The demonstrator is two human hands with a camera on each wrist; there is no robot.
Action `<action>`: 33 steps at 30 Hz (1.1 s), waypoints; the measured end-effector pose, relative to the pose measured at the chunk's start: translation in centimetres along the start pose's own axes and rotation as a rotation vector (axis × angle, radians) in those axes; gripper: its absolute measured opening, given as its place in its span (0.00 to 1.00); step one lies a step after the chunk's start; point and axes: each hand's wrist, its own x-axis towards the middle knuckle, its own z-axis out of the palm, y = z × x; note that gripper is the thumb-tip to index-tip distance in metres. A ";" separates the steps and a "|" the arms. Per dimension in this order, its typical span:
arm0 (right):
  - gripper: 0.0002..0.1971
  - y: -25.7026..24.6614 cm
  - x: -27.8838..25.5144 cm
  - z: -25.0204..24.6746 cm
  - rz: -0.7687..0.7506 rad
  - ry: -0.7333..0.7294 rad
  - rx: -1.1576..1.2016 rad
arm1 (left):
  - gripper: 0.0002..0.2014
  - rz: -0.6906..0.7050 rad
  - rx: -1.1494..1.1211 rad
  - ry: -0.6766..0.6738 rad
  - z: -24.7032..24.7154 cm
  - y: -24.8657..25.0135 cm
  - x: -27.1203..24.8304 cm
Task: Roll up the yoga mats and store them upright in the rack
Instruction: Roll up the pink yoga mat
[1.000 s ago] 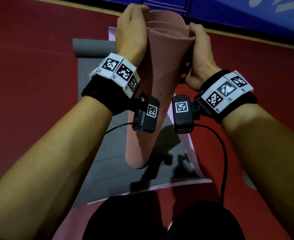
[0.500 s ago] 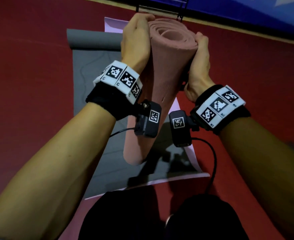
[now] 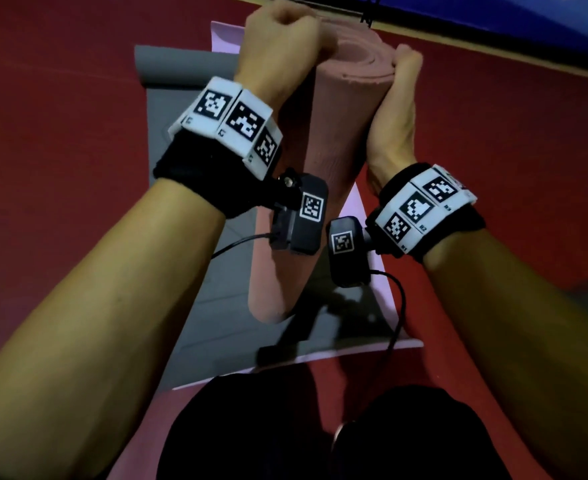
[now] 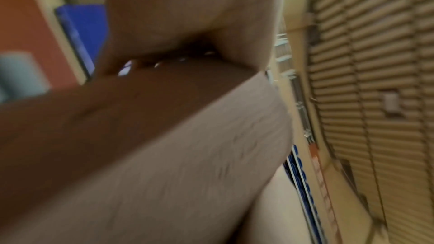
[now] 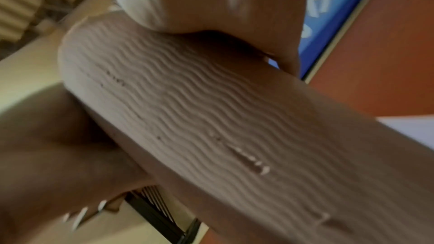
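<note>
The left hand (image 3: 278, 53) is clamping the top of the rolled pink mat (image 3: 323, 161) from about 10 o'clock while the right hand (image 3: 394, 112) is gripping it at 2, the roll standing tilted over the grey mat (image 3: 195, 237) on the floor. If either grip is slackening, I reckon the coils are springing loose or telescoping out the bottom. Nothing readable really: just square marker codes on the wristbands (image 3: 230, 119) and blurry white letters on a blue banner (image 5: 326, 8).

The pink rolled mat (image 3: 323, 161) now shows a tighter, flush spiral top, no longer a loose cone; the left hand (image 3: 278, 50) clamps higher, fist over its rim.
</note>
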 end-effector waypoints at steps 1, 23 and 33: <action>0.46 0.0 0.3 0.1 0.026 0.010 0.009 | 0.09 0.007 0.088 -0.013 0.0 0.4 0.2; 0.15 2.8 1.6 -2.8 -0.338 -0.160 -0.364 | 0.18 0.143 0.399 -0.044 -1.0 0.6 1.5; 0.11 3.5 1.4 -2.2 -0.355 0.081 -0.638 | 0.14 0.080 0.528 0.061 0.1 1.4 1.8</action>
